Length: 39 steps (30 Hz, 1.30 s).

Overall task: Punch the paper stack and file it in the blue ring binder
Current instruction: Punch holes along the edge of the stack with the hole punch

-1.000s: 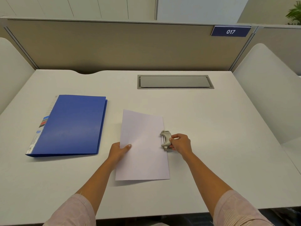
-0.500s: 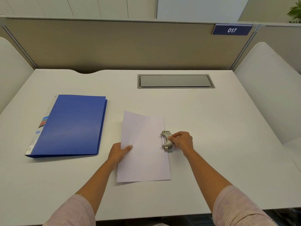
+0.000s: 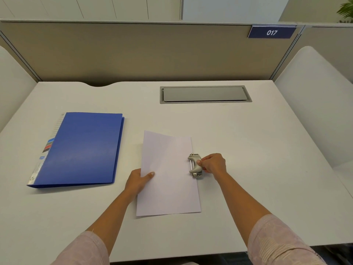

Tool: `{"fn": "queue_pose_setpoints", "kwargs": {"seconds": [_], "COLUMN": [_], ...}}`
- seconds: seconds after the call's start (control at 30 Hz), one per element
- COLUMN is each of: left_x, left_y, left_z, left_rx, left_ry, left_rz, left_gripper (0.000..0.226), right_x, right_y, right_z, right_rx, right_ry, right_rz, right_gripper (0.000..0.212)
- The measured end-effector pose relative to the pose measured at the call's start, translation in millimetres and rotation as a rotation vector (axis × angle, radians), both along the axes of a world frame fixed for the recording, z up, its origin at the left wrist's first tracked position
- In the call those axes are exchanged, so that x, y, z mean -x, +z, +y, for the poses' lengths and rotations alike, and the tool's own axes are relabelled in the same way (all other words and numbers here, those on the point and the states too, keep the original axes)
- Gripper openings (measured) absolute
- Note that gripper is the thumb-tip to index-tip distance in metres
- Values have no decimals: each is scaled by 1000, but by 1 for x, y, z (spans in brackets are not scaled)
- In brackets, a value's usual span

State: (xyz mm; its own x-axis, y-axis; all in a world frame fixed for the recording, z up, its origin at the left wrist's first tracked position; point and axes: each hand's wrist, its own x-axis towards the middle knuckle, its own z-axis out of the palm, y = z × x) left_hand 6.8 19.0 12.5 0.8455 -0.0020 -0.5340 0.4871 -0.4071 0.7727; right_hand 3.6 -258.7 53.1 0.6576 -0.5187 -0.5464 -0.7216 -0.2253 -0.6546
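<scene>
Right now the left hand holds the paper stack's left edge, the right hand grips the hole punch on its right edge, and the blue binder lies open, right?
No: the head view shows the blue binder closed, not open. Left hand on the paper stack and right hand on the hole punch are as stated.

One desk (image 3: pixel 248 150), and on it one binder (image 3: pixel 80 150), one paper stack (image 3: pixel 168 175) whose sheets I can't count, and one punch (image 3: pixel 194 165). Two hands, the left hand (image 3: pixel 136 181) and the right hand (image 3: pixel 214 163), come from two sleeves, a left sleeve (image 3: pixel 82 251) and a right sleeve (image 3: pixel 277 243). One hatch (image 3: pixel 204 94), one sign (image 3: pixel 271 32), one plant (image 3: pixel 346 10), and two side panels, a left panel (image 3: pixel 13 88) and a right panel (image 3: pixel 315 102).
</scene>
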Motion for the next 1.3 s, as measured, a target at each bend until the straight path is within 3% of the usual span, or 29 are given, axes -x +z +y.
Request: {"fn": "queue_pose_setpoints", "kwargs": {"seconds": [0.2, 0.57, 1.3], "left_x": [0, -1, -1], "left_y": [-4, -7, -8], "left_z": [-1, -2, 1], "left_rx": [-10, -27, -82], "left_ry": [8, -2, -34], "left_rz": [-2, -2, -19], "left_gripper": [47, 49, 54], "right_x": [-8, -14, -21], "right_y": [-2, -11, -5], "right_z": [-3, -8, -5], "right_rx": [-22, -34, 220], "right_ry": [-10, 9, 203], "right_rz": [138, 194, 325], "right_gripper": [33, 31, 41]}}
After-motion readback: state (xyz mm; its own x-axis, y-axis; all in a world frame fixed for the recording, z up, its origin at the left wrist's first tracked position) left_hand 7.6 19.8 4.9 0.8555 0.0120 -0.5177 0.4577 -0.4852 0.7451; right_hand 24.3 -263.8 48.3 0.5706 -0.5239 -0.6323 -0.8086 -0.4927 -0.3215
